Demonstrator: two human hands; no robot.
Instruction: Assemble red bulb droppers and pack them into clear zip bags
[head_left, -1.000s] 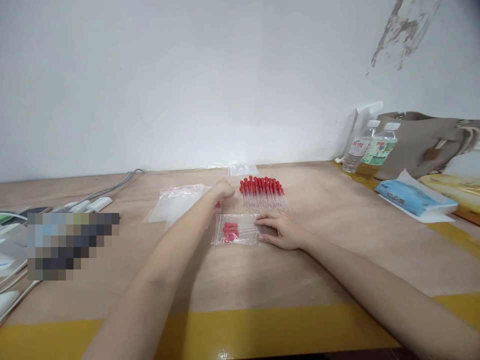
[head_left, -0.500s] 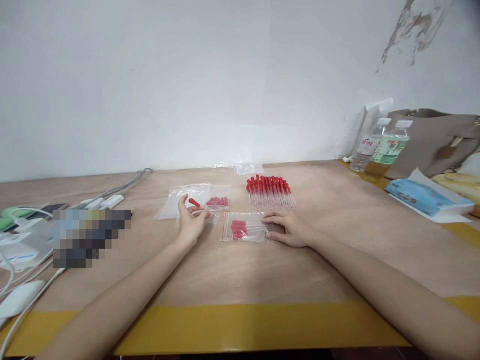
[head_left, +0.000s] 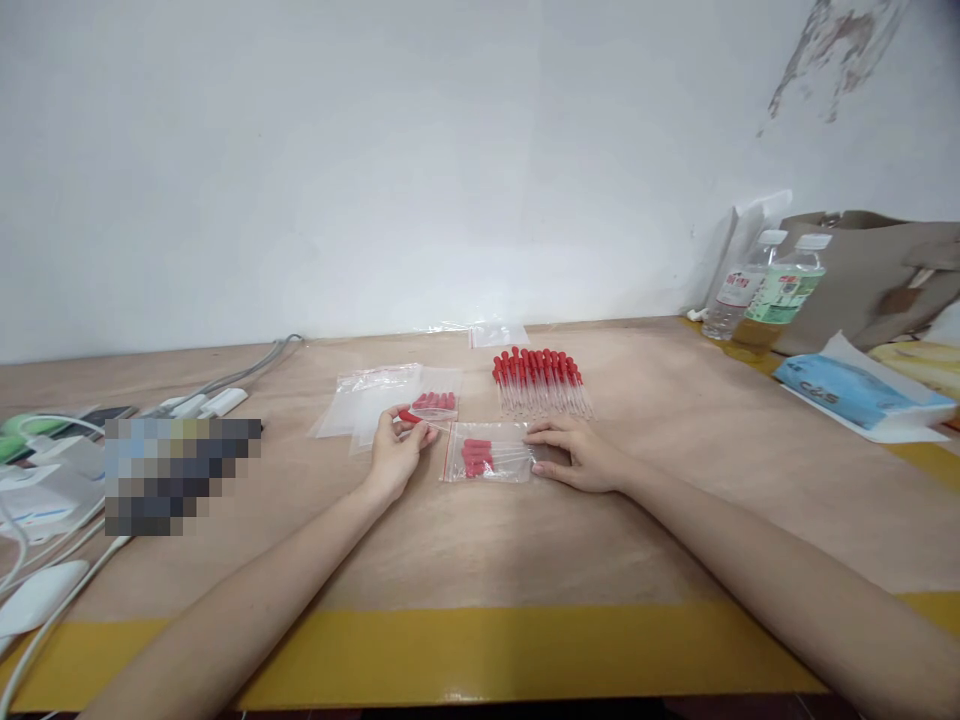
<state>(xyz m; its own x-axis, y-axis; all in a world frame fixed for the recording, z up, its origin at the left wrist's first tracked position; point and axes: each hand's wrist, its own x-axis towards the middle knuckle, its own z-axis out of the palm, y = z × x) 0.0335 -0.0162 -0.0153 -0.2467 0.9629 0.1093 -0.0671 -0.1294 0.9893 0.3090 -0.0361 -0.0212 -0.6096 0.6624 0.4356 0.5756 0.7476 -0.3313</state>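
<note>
A dropper with a red bulb and thin clear tube is pinched in my left hand. Its tube points right, at the red-lined zip edge of a clear zip bag; whether the tip is inside I cannot tell. Several droppers lie in that bag, bulbs to the left. My right hand rests on the bag's right end, thumb and fingers apart. Behind it stands a dense row of red-bulbed droppers. A second bag with droppers lies just beyond my left hand.
Flat zip bags lie at the back left, and another small bag near the wall. Cables and chargers crowd the left. Bottles, a blue tissue pack and a grey handbag stand right.
My left hand has moved a little right and up, bringing the dropper lower and closer to the bag's zip edge. My right hand has stayed on the bag.
</note>
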